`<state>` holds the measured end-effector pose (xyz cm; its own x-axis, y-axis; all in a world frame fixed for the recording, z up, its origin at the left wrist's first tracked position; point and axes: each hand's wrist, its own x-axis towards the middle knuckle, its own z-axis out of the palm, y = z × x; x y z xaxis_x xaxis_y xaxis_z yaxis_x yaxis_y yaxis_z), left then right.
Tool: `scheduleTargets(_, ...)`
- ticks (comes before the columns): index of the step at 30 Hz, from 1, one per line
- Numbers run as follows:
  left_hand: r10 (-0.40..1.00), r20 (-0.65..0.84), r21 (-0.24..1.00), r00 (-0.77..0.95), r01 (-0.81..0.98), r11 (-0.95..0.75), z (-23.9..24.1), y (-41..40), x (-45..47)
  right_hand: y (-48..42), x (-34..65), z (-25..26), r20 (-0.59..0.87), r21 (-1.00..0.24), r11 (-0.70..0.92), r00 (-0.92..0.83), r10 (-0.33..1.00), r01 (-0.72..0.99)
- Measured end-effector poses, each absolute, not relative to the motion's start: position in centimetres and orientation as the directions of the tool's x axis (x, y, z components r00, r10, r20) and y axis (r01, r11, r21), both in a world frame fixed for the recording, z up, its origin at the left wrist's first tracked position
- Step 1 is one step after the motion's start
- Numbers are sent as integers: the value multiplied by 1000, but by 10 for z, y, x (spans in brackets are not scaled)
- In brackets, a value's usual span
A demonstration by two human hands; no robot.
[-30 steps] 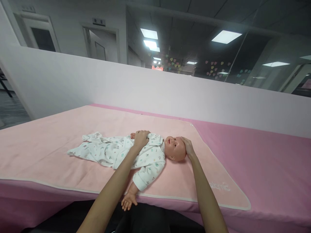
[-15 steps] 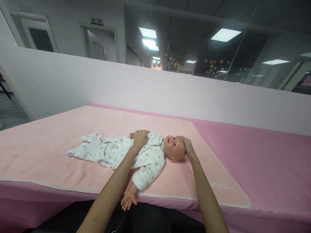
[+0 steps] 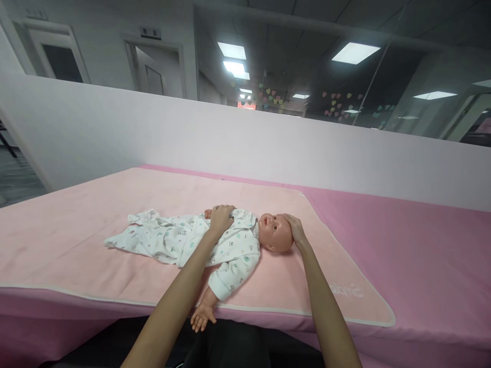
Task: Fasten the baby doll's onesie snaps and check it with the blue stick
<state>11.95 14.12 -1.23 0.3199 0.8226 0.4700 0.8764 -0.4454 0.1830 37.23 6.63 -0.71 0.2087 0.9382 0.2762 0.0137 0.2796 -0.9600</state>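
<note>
1. Doll (image 3: 245,248) position: on its back on the pale pink mat (image 3: 88,230), head at your right. Its near arm (image 3: 207,306) hangs past the mat's front edge.
2. Your left hand (image 3: 221,219) rests on the doll's chest, fingers curled over the far side of the printed romper (image 3: 164,237). I cannot tell whether they pinch cloth.
3. Your right hand (image 3: 294,229) is spread and cupped against the crown of the doll's head (image 3: 275,233), touching but not clamping.
4. Handling, judged: light overall. The head looks hard and smooth, so likely slippery. The romper is soft and loose, lies flat left of the doll's chest, and would bunch or slide.
5. Hold, judged: take it under the head and trunk, not by the sleeve or loose cloth.
</note>
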Motion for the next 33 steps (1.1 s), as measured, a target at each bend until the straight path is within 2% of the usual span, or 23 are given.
scheduleTargets(33,815,479,186,326,870,-457,-12,141,119,70,376,-12,305,-952,305,190,933,33)
